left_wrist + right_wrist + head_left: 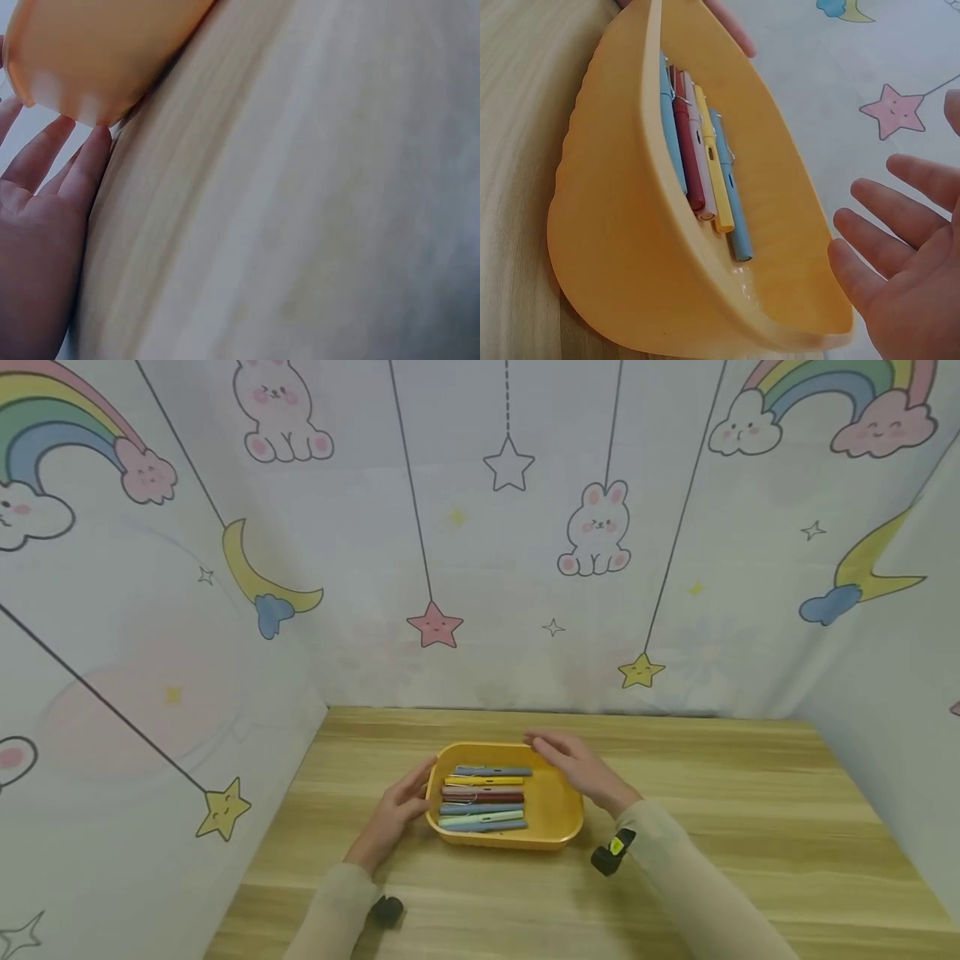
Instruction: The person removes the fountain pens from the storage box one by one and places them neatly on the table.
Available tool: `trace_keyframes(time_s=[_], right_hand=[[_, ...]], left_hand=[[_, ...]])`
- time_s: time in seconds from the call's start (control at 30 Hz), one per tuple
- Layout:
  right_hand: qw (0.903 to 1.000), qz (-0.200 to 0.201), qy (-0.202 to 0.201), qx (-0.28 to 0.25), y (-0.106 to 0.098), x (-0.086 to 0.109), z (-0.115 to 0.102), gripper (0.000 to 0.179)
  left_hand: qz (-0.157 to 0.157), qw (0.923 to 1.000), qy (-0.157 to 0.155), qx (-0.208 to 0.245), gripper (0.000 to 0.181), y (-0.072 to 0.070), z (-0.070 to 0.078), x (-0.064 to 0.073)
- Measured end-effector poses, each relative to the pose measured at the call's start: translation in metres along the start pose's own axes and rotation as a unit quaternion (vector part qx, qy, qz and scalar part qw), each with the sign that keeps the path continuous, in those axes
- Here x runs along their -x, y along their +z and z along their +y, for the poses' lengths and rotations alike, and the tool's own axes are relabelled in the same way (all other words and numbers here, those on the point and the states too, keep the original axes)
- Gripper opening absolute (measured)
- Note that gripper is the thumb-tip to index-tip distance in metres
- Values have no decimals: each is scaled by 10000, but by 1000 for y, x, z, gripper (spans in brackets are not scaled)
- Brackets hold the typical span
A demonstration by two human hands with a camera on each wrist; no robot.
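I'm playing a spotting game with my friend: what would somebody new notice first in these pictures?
Probably the bright yellow tray on the wooden table, with colourful pens lying side by side toward its left in the head view. The left hand touches its left end, and the right hand is at its far right corner. Behind, a smiling pink star hangs on the pale backdrop.

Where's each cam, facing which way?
Head: worn on head, facing forward and down at tray, pens, table; shows left hand, right hand, sleeves.
Left wrist: on that wrist, facing tray's outside and table; shows left hand.
Right wrist: on that wrist, facing along tray; shows right hand, part of left hand.
Shared by head and right wrist: pens.
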State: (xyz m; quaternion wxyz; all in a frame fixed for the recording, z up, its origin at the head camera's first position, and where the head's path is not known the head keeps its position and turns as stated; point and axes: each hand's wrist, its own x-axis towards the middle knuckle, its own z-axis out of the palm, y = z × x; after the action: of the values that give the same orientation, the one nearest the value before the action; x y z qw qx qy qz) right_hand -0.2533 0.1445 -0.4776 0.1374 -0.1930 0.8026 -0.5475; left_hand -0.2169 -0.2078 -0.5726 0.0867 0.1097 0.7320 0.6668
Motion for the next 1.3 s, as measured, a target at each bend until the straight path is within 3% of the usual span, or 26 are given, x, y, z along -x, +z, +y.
trace_keyframes(time_s=[0.43, 0.87, 1.13, 1.3], right_hand=[[9937, -119, 328, 1068, 10, -19, 7, 59], [9870, -480, 165, 1526, 19, -34, 12, 46], [9778, -705, -31, 1971, 26, -40, 16, 40], [9702, -735, 69, 2307, 31, -43, 18, 39]], left_hand=[[93, 10000, -17, -29, 69, 2, 0, -1], [63, 10000, 61, 34, 68, 2, 3, 0], [27, 9999, 132, -10, 68, 2, 1, -1], [48, 9999, 142, -26, 68, 2, 0, -1]])
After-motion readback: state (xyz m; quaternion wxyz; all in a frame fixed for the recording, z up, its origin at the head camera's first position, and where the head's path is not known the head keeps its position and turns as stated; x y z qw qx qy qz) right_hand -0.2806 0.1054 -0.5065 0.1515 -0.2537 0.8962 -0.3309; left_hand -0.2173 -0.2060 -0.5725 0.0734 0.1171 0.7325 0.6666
